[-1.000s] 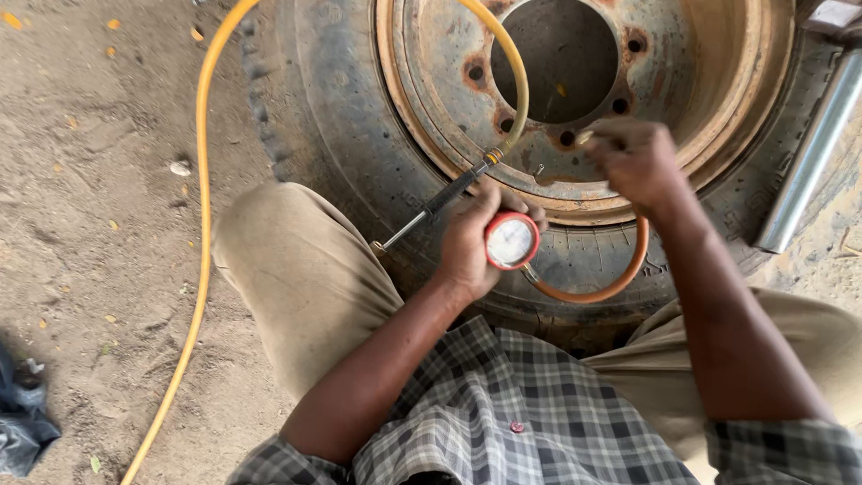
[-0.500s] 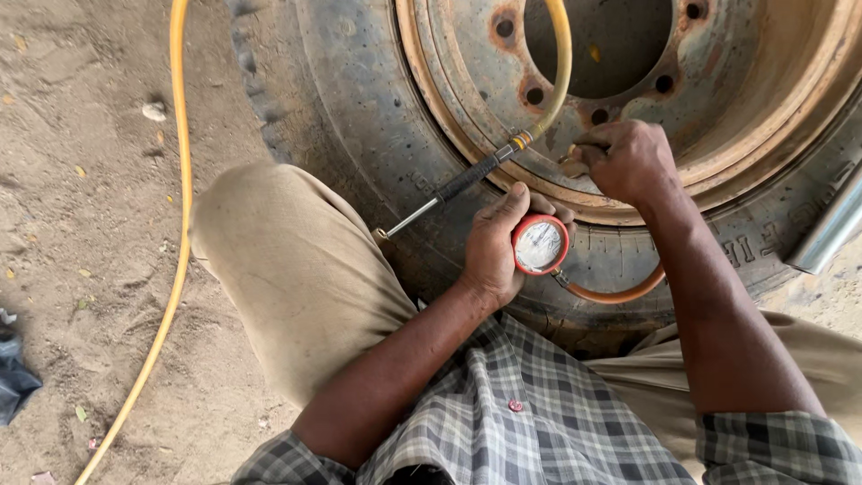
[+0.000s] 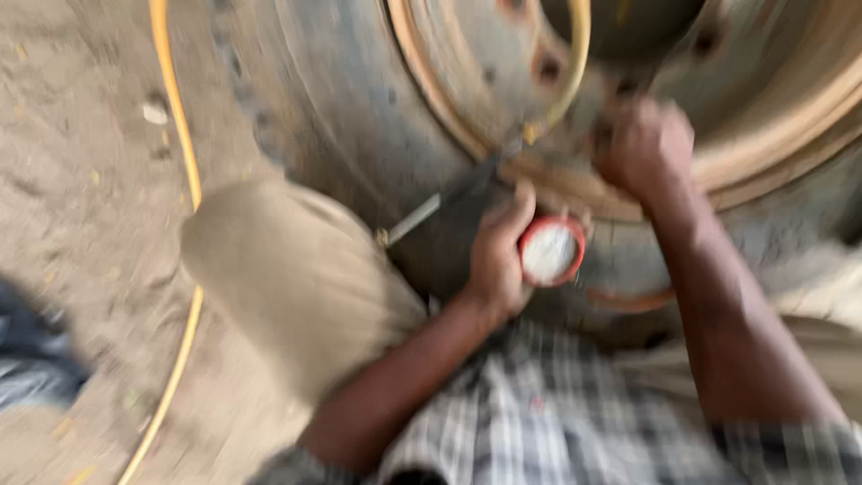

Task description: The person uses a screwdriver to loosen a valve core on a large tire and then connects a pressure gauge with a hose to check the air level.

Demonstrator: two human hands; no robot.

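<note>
The view is blurred by motion. My left hand (image 3: 498,256) grips a tyre inflator with a round red-rimmed gauge (image 3: 549,251) and a thin metal lever (image 3: 422,216) sticking out to the left. My right hand (image 3: 645,148) is closed against the rusty wheel rim (image 3: 449,108) of a large truck tyre (image 3: 332,117), at the spot where an orange hose (image 3: 628,301) loops from the gauge; what its fingers pinch is hidden. A yellow air hose (image 3: 575,72) arcs down over the rim to the inflator.
My bent left knee in khaki trousers (image 3: 287,287) rests against the tyre. The yellow hose (image 3: 184,269) also runs along the sandy ground (image 3: 81,224) at left. A dark cloth-like object (image 3: 31,368) lies at the left edge.
The camera has swung and moved closer, so tyre and hands look larger and blurred. Both hands keep the same hold on gauge and rim.
</note>
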